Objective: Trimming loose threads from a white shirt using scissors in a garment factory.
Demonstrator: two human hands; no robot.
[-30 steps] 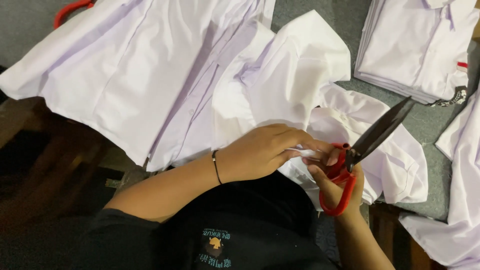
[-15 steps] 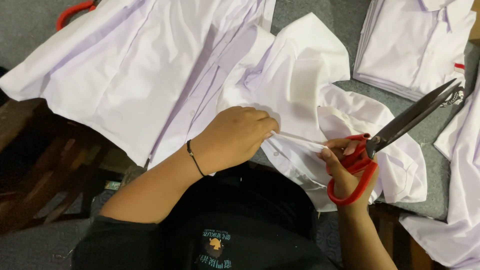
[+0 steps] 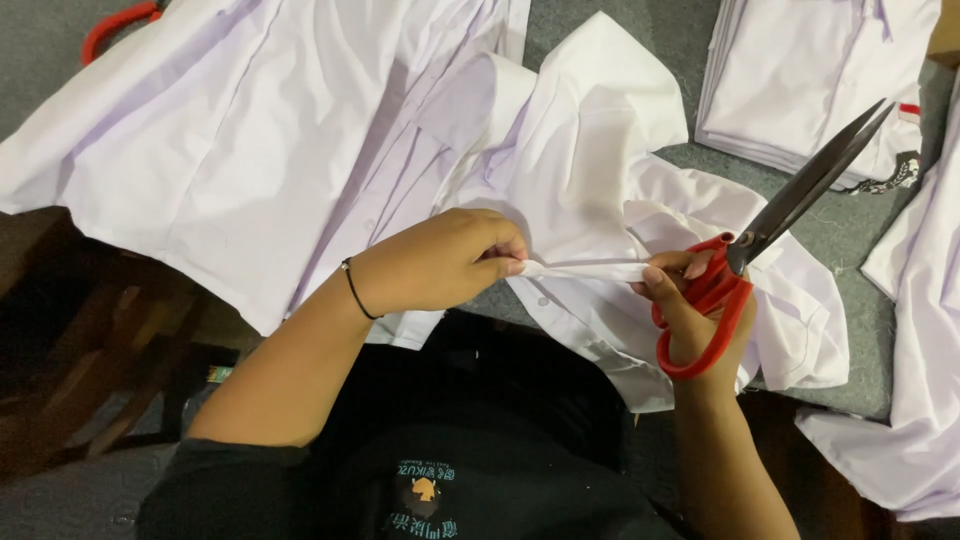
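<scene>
A white shirt [image 3: 600,150] lies crumpled on the grey table [image 3: 860,230] in front of me. My left hand [image 3: 440,262] pinches one end of a narrow folded strip of its fabric [image 3: 585,270]. My right hand [image 3: 690,300] pinches the other end of the strip while also holding red-handled scissors [image 3: 745,250]. The strip is pulled taut between both hands. The dark scissor blades are shut and point up and to the right. A thin black band circles my left wrist.
A large white garment [image 3: 230,130] is spread over the left of the table. A stack of folded white shirts [image 3: 810,70] sits at the top right. More white cloth [image 3: 920,330] lies at the right edge. A red handle [image 3: 110,25] shows at top left.
My hands have drawn apart, the left moving left, stretching the fabric strip between them. The scissors have swung slightly right and up with my right hand.
</scene>
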